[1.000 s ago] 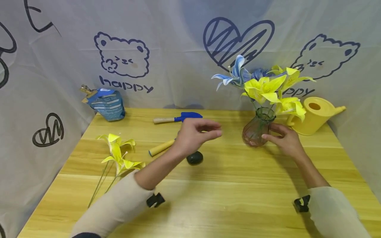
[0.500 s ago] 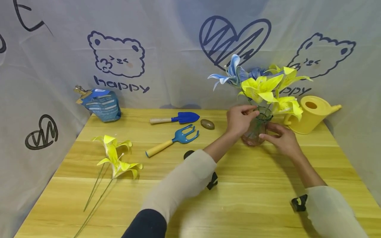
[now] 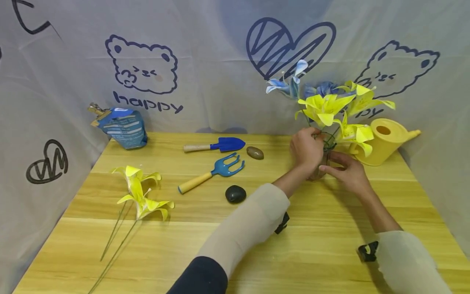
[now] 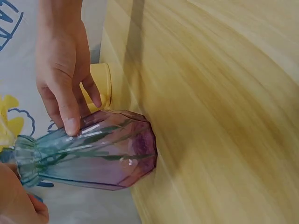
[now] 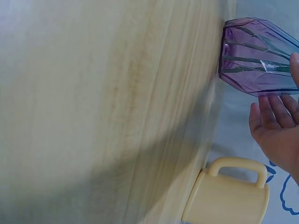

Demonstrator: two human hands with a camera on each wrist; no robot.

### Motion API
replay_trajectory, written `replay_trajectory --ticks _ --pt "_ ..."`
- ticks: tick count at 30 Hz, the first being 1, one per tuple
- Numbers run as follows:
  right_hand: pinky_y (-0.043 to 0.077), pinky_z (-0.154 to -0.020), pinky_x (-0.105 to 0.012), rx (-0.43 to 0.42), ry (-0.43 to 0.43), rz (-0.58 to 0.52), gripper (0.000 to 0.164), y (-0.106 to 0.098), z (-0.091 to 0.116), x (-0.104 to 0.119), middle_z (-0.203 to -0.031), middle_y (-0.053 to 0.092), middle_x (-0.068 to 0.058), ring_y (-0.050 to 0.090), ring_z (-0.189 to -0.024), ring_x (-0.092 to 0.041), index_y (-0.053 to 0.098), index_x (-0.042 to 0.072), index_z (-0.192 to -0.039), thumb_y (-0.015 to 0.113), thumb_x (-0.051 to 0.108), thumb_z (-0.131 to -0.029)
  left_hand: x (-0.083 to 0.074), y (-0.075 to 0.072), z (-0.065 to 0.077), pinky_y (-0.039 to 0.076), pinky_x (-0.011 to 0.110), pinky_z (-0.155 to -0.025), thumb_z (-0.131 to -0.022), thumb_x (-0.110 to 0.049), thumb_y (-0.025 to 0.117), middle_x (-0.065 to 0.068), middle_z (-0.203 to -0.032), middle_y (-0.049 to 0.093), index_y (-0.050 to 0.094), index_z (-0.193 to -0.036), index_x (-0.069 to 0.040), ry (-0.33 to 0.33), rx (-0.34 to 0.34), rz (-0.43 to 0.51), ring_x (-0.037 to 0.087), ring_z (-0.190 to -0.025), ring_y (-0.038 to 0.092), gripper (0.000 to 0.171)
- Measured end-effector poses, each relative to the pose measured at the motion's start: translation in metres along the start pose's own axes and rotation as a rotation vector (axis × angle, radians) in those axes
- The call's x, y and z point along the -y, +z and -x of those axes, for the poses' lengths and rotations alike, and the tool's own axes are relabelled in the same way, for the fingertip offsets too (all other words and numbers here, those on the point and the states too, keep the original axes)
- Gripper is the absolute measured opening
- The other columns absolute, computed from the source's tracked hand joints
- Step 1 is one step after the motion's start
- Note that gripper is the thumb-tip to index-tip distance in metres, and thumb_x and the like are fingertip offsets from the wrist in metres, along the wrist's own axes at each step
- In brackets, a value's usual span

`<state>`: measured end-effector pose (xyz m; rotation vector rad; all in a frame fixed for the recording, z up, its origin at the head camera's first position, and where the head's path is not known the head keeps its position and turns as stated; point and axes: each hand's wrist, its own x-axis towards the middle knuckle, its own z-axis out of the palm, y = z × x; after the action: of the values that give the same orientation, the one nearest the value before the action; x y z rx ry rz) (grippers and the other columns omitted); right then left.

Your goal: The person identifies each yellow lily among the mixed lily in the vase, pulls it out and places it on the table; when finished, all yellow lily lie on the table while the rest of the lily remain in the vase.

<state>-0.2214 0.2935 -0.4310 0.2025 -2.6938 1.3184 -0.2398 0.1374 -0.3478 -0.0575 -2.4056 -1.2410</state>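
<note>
One bare right hand [image 3: 349, 174] is holding a faceted, translucent, glass-like vase [image 4: 114, 172], teal at the neck and purple at the base; its thumb is pressing the near face, and its gently bent, partly hidden fingers are reaching only partway round the right side. The vase is standing upright on the yellow wood-grain table [image 3: 312, 253], green stems [image 4: 100, 153] showing through its wall. The left hand [image 3: 307, 147] is sitting with bent fingers beside the vase's mouth; its back is covering the fingertips, so whether they are pinching a stem cannot be told, and the left wrist view is cutting it off. The right wrist view is losing the vase's top past its edge. Above the mouth, large yellow lily-shaped flowers [image 3: 324, 107] are spreading beside a blurred blue-and-white lily-shaped flower [image 3: 293, 86]. To the right, a yellow watering can [image 3: 383, 148] is standing, partly hidden by petals. Leftward, a smooth brown oval stone [image 3: 255, 152], a rounded black stone [image 3: 235, 194] and a blue-headed, yellow-handled fork [image 3: 225, 168] are lying apart. Farther left, loose yellow lilies [image 3: 136, 190] are lying, one stem running out of view.
</note>
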Motion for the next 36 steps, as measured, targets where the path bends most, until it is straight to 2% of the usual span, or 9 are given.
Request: replay_trajectory --ticks 2,9,13,17,22,27,31,33,36 --pt "0.048 -0.077 -0.029 0.004 -0.013 -0.006 0.053 0.000 0.001 0.004 -0.117 0.054 -0.014 0.050 -0.106 -0.024 0.052 0.010 -0.122 0.067 0.034 -0.077 0.002 -0.001 -0.002 0.036 0.012 -0.048 -0.079 -0.025 0.066 -0.013 -0.067 0.062 0.072 -0.077 -0.022 0.020 0.000 0.029 -0.002 -0.055 0.050 0.007" --pt "0.049 -0.073 -0.028 -0.040 -0.053 0.024 0.050 0.008 -0.014 -0.048 -0.116 0.056 -0.003 0.052 -0.104 -0.014 0.053 0.023 -0.121 0.065 0.040 -0.076 0.003 -0.016 -0.010 0.036 0.012 -0.050 -0.079 -0.034 0.064 -0.012 -0.064 0.060 0.073 -0.078 -0.021 0.084 0.033 0.091 -0.003 -0.056 0.049 0.015" --pt "0.050 -0.072 -0.029 -0.058 -0.060 0.005 0.050 0.010 -0.017 -0.059 -0.115 0.056 -0.002 0.052 -0.103 -0.015 0.053 0.024 -0.120 0.067 0.039 -0.075 0.000 -0.026 -0.012 0.035 0.012 -0.046 -0.080 -0.038 0.062 -0.011 -0.062 0.061 0.072 -0.078 -0.019 0.110 0.056 0.093 -0.003 -0.051 0.048 0.021" --pt "0.050 -0.071 -0.025 -0.039 -0.051 -0.046 0.048 0.007 -0.014 -0.051 -0.114 0.057 -0.003 0.052 -0.103 -0.015 0.054 0.020 -0.120 0.067 0.034 -0.076 -0.003 -0.033 -0.013 0.036 0.011 -0.050 -0.081 -0.030 0.063 -0.007 -0.064 0.064 0.071 -0.074 -0.014 0.221 0.067 0.147 -0.003 -0.050 0.049 0.019" --pt "0.049 -0.074 -0.032 0.018 -0.050 -0.115 0.050 0.000 -0.004 -0.015 -0.116 0.053 -0.016 0.049 -0.108 -0.028 0.051 0.005 -0.122 0.067 0.025 -0.078 -0.008 -0.043 -0.018 0.029 0.012 -0.043 -0.085 -0.013 0.058 -0.001 -0.057 0.060 0.071 -0.086 -0.009 0.351 0.080 0.206 0.002 -0.039 0.038 0.014" --pt "0.049 -0.072 -0.025 -0.001 -0.015 -0.047 0.050 -0.001 0.004 0.017 -0.113 0.054 -0.018 0.050 -0.105 -0.031 0.052 0.001 -0.119 0.066 0.027 -0.079 -0.011 -0.053 -0.027 0.030 0.015 -0.039 -0.082 -0.019 0.062 0.003 -0.060 0.063 0.071 -0.081 -0.004 0.314 0.111 0.367 0.006 -0.040 0.041 0.017" --pt "0.048 -0.074 -0.022 0.028 -0.071 -0.090 0.042 -0.001 0.001 0.018 -0.110 0.056 -0.018 0.052 -0.102 -0.025 0.055 0.000 -0.115 0.066 0.020 -0.079 -0.013 -0.061 -0.031 0.038 0.014 -0.044 -0.079 -0.020 0.064 0.003 -0.073 0.068 0.071 -0.081 -0.004 0.266 0.115 0.480 0.002 -0.052 0.055 0.018" --pt "0.048 -0.076 -0.025 0.044 -0.099 -0.100 0.040 -0.001 0.000 0.016 -0.110 0.056 -0.017 0.053 -0.101 -0.022 0.056 0.002 -0.114 0.065 0.019 -0.080 -0.014 -0.065 -0.030 0.040 0.014 -0.046 -0.079 -0.019 0.064 0.005 -0.076 0.068 0.071 -0.083 -0.003 0.302 0.100 0.521 0.002 -0.055 0.058 0.017" --pt "0.048 -0.075 -0.027 0.037 -0.099 -0.080 0.041 0.000 -0.001 0.008 -0.110 0.057 -0.015 0.053 -0.101 -0.017 0.056 0.005 -0.116 0.065 0.022 -0.080 -0.021 -0.076 -0.026 0.034 0.013 -0.042 -0.081 -0.018 0.063 0.003 -0.059 0.063 0.070 -0.072 -0.003 0.412 0.056 0.526 0.002 -0.043 0.048 0.019"
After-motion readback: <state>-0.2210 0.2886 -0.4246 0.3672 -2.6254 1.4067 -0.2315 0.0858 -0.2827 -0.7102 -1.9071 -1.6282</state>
